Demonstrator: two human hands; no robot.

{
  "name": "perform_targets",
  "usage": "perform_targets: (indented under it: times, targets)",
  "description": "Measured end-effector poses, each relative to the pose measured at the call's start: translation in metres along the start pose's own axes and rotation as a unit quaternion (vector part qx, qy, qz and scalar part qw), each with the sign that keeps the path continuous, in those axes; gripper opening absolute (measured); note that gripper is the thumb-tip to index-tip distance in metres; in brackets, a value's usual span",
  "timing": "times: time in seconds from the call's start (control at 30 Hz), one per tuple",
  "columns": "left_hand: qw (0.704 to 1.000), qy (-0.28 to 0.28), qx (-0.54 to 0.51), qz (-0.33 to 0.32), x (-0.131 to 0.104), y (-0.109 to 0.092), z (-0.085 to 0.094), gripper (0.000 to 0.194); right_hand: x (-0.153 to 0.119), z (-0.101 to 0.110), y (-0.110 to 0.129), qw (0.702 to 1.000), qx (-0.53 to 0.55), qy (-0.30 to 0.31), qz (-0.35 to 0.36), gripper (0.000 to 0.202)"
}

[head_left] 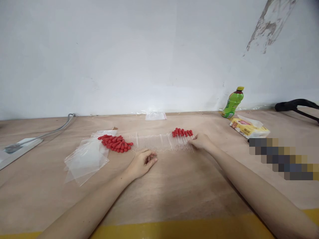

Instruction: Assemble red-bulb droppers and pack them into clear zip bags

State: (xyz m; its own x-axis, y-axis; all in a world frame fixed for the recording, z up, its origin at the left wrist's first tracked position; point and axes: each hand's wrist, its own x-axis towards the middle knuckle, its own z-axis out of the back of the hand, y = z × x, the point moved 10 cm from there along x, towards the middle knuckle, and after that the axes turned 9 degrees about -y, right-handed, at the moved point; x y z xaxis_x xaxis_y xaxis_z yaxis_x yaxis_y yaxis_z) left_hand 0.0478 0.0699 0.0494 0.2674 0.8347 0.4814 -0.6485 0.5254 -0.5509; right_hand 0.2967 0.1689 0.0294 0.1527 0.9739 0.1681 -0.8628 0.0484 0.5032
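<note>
A row of thin clear tubes [153,142] lies side by side on the wooden table [174,186]. At its right end several tubes carry red rubber bulbs [182,132] on their far ends. My right hand [199,140] is at that end, its fingertips pinched against the outermost tube. Below the left part of the row rests my left hand [143,163], palm turned inward, fingers loosely curled and thumb apart, with nothing in it. A pile of loose red bulbs [116,143] sits left of the row, partly on clear plastic bags [87,159].
Toward the back right stand a green bottle [233,103] and a yellow tissue pack [249,128]. A black curved object [296,105] lies farther right. A grey cable [52,132] runs along the left. Behind the table is a white wall [124,59].
</note>
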Motion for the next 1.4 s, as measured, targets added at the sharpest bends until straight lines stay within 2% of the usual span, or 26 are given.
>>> perform_targets:
  times: [0.3,0.37,0.47,0.57,0.67,0.8,0.93,1.1,1.23,1.3,1.4]
  targets:
    - [1.0,-0.018,0.014,-0.012,0.0,-0.004,0.002,0.017,-0.001,0.001,0.001,0.999,0.038,0.005,-0.009,0.028]
    - [0.998,-0.043,0.043,-0.015,0.002,-0.006,0.01,0.015,-0.001,0.005,0.006,0.999,0.049,0.0,0.006,0.031]
    - [0.986,-0.096,0.132,-0.034,0.01,-0.006,0.035,0.02,-0.005,0.01,0.02,0.997,0.058,-0.024,0.039,0.029]
    - [0.955,-0.129,0.261,-0.048,0.02,0.006,0.061,0.019,-0.018,0.012,0.041,0.99,0.079,-0.067,0.092,0.019]
    - [0.919,-0.136,0.37,-0.03,0.028,0.028,0.078,0.019,-0.038,0.012,0.07,0.967,0.13,-0.112,0.19,0.013]
    - [0.902,-0.119,0.415,-0.003,0.03,0.051,0.08,0.019,-0.069,0.007,0.095,0.926,0.173,-0.128,0.31,0.011]
    - [0.899,-0.107,0.425,-0.006,0.028,0.056,0.075,0.02,-0.088,-0.003,0.105,0.908,0.143,-0.123,0.375,0.018]
    - [0.921,-0.144,0.361,-0.015,0.029,0.053,0.081,0.023,-0.101,-0.016,0.111,0.891,0.104,-0.117,0.425,0.023]
    - [0.953,-0.214,0.214,0.032,0.026,0.042,0.091,0.019,-0.105,-0.017,0.114,0.884,0.097,-0.115,0.442,0.023]
    - [0.97,-0.22,0.078,0.067,0.023,0.038,0.083,0.018,-0.106,-0.014,0.115,0.885,0.108,-0.118,0.437,0.023]
    - [0.969,-0.159,-0.141,0.123,0.017,0.032,0.046,0.021,-0.105,-0.009,0.113,0.889,0.129,-0.121,0.422,0.021]
